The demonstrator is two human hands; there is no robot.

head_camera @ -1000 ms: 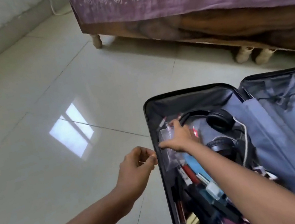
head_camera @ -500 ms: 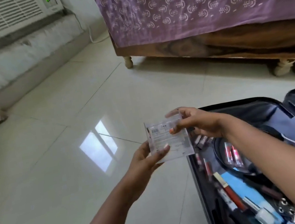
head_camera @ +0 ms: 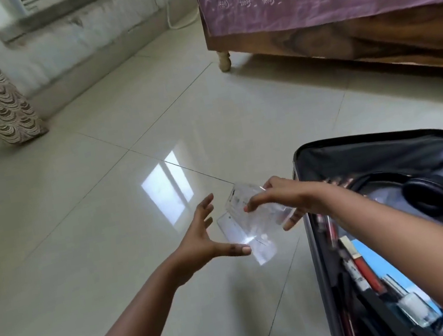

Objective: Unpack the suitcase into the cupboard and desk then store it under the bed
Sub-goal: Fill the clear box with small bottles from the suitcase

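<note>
Right hand (head_camera: 287,197) gripping clear plastic box (head_camera: 247,212) beside open suitcase (head_camera: 317,254), left hand (head_camera: 202,241) spread beneath.

Two bare forearms show, each running from the bottom edge up to a hand beside the open suitcase (head_camera: 314,240). No sleeve, watch, bracelet or ring shows on either. The left hand (head_camera: 198,244), on the side away from the suitcase, has slim fingers and a short, plain thumbnail. The right hand (head_camera: 287,196), nearer the suitcase, has a pale, unpainted nail on its thumb.
</note>
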